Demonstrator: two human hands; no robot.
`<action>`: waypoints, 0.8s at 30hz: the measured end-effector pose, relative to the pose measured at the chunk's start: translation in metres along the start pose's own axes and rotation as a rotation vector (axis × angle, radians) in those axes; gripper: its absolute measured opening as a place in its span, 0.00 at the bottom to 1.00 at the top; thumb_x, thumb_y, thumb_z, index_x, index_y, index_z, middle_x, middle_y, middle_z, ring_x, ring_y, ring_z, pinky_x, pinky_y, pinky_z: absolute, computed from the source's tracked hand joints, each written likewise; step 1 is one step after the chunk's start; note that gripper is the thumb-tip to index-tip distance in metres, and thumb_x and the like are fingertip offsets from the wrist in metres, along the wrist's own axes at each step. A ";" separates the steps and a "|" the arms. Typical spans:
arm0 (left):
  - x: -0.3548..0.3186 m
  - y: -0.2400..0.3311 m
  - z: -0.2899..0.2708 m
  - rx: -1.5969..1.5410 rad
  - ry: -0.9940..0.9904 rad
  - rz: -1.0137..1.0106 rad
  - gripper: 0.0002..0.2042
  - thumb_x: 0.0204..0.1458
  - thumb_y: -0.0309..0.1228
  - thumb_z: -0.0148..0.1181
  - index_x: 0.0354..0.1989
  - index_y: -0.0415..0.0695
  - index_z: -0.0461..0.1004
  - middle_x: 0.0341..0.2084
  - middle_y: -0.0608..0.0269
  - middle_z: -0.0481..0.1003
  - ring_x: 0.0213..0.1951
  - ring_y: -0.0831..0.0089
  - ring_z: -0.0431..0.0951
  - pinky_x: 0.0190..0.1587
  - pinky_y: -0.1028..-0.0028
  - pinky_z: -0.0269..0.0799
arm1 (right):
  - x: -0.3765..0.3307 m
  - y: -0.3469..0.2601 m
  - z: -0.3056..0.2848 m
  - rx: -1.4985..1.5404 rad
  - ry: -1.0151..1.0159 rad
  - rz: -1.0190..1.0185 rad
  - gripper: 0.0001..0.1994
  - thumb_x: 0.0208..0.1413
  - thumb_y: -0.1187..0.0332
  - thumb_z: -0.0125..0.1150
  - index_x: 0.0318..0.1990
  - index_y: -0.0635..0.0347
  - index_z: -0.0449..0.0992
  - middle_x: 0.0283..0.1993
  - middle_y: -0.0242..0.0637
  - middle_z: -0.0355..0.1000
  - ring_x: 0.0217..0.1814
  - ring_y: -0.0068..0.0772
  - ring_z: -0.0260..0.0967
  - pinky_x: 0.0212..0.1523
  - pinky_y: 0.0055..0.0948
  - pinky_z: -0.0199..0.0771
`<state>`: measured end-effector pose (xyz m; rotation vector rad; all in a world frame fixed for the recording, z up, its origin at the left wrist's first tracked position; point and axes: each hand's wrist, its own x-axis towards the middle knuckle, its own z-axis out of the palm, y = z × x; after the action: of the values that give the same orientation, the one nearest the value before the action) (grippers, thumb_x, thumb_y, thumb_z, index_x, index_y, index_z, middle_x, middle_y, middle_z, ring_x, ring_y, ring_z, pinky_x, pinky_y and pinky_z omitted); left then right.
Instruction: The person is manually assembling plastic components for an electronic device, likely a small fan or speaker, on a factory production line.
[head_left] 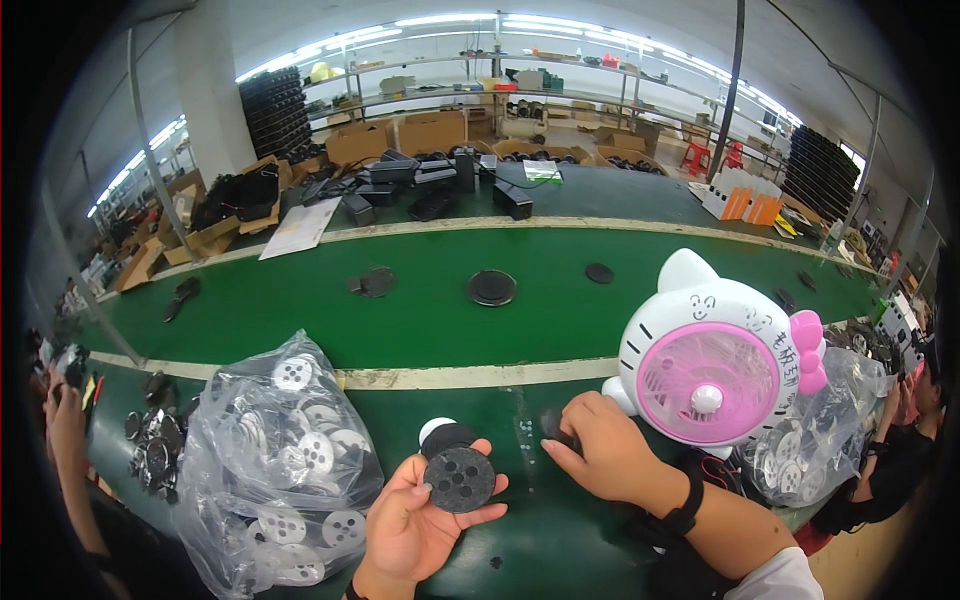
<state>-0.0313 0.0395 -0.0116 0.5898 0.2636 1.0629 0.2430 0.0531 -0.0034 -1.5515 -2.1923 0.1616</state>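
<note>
Speckled disc (461, 480), holed, is pinched in the left hand (408, 522); the right hand (612, 450), curled, half-hides a dark piece (553, 425), its grip unclear.

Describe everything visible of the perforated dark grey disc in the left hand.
The dark grey disc is flat and round, with a matte, speckled, foam-like face and several round holes. Held in the left hand, thumb at its left edge, it tilts toward the camera above the green tabletop, overlapping a black disc behind.

Clear bag (285, 455) on green bench (560, 550)
</note>
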 end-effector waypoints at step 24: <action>-0.010 0.010 0.005 0.083 -0.154 0.293 0.22 0.62 0.38 0.58 0.57 0.41 0.60 0.58 0.39 0.68 0.55 0.40 0.77 0.58 0.41 0.75 | -0.002 -0.013 -0.024 2.243 -0.736 0.191 0.40 0.65 0.46 0.54 0.79 0.34 0.39 0.80 0.51 0.42 0.81 0.60 0.43 0.69 0.78 0.49</action>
<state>-0.0409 0.0331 -0.0021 0.7984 0.0875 1.2849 0.2422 0.0430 0.0215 -0.1515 -0.7024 2.3305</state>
